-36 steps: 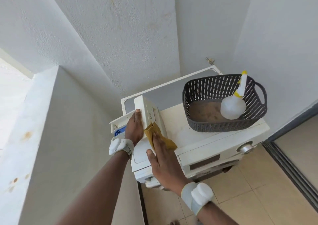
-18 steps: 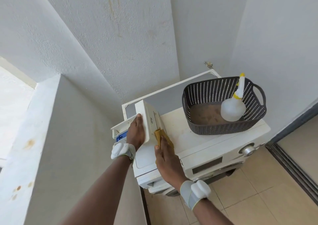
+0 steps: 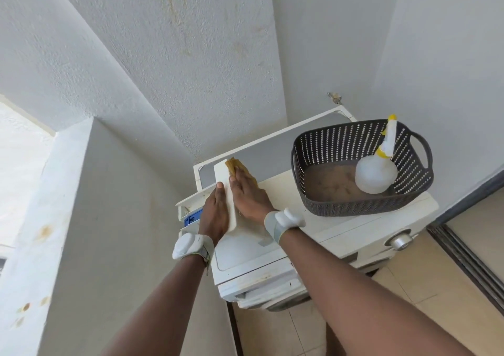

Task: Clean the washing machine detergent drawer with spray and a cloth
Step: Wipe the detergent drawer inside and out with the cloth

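From the head camera, a white plastic detergent drawer (image 3: 227,192) stands on its edge on the top of a white washing machine (image 3: 313,235), near the machine's left side. The left hand (image 3: 215,211) lies against the drawer's left face with the fingers stretched up along it and the thumb over the narrow upper edge; how firmly it holds cannot be told. The right hand (image 3: 249,192) is on the drawer's other face, fingers straight and flat, pressing a folded mustard-yellow cloth (image 3: 236,166) against that side. The cloth sits under the fingertips and sticks out past them near the drawer's far upper end, so the drawer is sandwiched between the two palms. Both wrists carry white bands with bulky white pods.

To the left of the left hand, an open white compartment with a blue plastic insert (image 3: 192,218) shows on the machine's edge. On the right part of the machine top sits a dark grey perforated plastic basket (image 3: 341,148) with loop handles, well apart from the hands. Inside it, a round translucent white spray bottle (image 3: 375,175) with a yellow-tipped nozzle leans against the basket's far wall. A silver knob (image 3: 399,242) sits on the machine's front, above a beige tiled floor (image 3: 436,287).
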{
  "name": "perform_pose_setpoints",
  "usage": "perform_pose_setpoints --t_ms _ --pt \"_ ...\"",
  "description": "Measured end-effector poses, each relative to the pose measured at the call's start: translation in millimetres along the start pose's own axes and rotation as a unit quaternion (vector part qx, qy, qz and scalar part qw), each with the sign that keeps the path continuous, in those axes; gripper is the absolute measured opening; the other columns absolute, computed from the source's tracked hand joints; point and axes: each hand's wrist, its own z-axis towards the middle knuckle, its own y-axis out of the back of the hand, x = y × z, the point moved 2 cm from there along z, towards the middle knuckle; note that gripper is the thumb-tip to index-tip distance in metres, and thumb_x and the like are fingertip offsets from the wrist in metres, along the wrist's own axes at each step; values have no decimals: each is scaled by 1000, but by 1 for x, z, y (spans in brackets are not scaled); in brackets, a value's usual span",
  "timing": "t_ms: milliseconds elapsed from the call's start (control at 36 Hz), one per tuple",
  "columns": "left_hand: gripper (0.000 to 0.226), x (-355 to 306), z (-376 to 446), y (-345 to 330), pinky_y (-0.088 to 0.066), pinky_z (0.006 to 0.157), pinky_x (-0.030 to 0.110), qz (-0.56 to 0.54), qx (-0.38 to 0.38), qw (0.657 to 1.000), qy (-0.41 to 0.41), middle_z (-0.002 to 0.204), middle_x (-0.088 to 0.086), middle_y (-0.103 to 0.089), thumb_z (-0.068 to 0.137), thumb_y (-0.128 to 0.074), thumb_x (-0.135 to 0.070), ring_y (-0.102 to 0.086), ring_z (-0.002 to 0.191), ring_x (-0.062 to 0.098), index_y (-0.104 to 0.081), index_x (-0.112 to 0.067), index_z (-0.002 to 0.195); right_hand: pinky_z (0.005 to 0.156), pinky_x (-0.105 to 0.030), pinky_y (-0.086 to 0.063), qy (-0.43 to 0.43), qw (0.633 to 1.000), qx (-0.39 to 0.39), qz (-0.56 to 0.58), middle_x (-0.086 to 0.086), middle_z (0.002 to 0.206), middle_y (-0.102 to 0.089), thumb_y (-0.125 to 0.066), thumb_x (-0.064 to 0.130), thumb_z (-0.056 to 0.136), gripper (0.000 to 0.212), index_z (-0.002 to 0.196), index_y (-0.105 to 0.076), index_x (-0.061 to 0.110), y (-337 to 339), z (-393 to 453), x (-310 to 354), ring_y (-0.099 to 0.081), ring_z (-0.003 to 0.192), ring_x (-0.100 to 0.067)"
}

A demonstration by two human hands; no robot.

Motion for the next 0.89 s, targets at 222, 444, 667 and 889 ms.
perform_pose_setpoints --t_ms 222,444,667,889 --pt "49 -2 -1 -2 -37 101 19 -32 4 999 12 132 -8 -64 114 -22 -51 -59 123 12 -65 -30 125 128 -48 -15 73 997 -5 7 7 172 -15 -24 48 111 58 165 -13 29 -10 -28 -14 -15 158 -18" --pt "51 8 -6 0 -39 112 34 -16 25 996 83 152 24 -53 114 -42 -34 -49 141 40 -44 -4 155 127 -34 -19 172 983 -43 -54 26 169 -3 -23 50 111 54 163 -15 39 -38 -117 -32 -3 156 0" --pt "29 11 -14 3 -38 97 34 -23 -37 998 50 126 15 -59 114 -36 -26 -55 119 35 -56 -10 126 127 -44 -19 98 979 -22 -176 12 171 -16 -24 47 110 55 159 -36 23 -11 -27 31 -14 158 -19" --pt "45 11 -16 1 -49 99 47 -39 -55 997 23 121 10 -67 111 -33 -35 -61 113 38 -61 -4 125 125 -45 -25 104 977 -9 -186 10 168 -29 -30 37 111 48 150 -51 20 -12 -22 34 -17 157 -19"
